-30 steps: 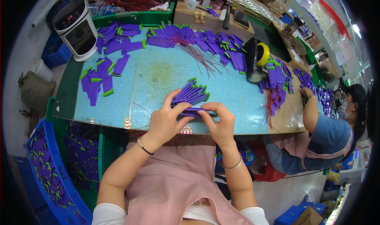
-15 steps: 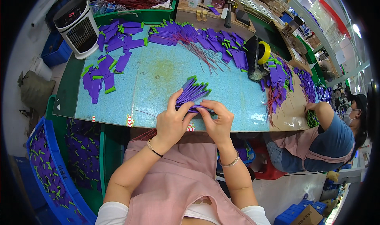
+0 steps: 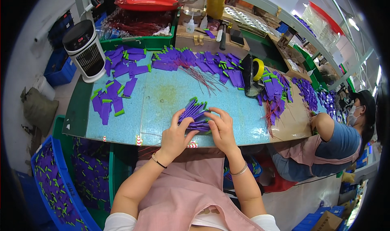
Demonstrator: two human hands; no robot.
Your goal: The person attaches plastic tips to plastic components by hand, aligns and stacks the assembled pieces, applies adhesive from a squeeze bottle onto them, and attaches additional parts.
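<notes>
A fanned stack of thin purple pieces with green ends rests on the blue tabletop near its front edge. My left hand is closed round the left side of the stack, fingers at the far part and thumb at the near part. At the right side, my right hand has its curled fingers and thumb against the pieces, steadying them between both hands. The undersides of the pieces and some fingertips are hidden.
Loose purple pieces lie at left, more along the back with red wires. A tape dispenser stands at right, a small heater at back left. Bins of purple pieces sit below left. A co-worker sits at right.
The view has tilted up, showing more of the back. My right hand has loosened its pinch on a near piece and moved against the stack's right side. My left hand stays on the stack.
</notes>
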